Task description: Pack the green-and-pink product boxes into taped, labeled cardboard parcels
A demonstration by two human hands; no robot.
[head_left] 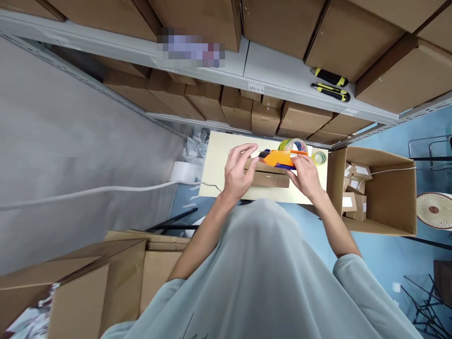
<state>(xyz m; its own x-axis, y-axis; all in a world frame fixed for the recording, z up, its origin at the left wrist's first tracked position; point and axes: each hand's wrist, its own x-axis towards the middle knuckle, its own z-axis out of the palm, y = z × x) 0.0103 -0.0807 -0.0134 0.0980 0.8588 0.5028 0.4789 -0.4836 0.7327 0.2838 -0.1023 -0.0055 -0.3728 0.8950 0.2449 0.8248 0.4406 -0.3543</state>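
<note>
My right hand [307, 175] is closed around the right end of an orange tape dispenser [277, 158] with blue parts and a dark tip. Just behind the dispenser shows a yellow-green tape roll [285, 143]; whether it is mounted on it I cannot tell. My left hand [238, 172] is raised by the dark tip, thumb and fingers apart, with nothing seen in it. Below both hands a closed brown cardboard box [270, 180] lies on the pale yellow tabletop [215, 162], partly covered by my left hand and the dispenser.
Another tape roll [319, 157] lies at the table's right. Beside it stands an open carton [391, 188] holding several small boxes. Shelves of cartons rise ahead, with two utility knives [331, 77] on one. A white cable [106, 189] crosses at left; an open carton [81, 296] stands lower left.
</note>
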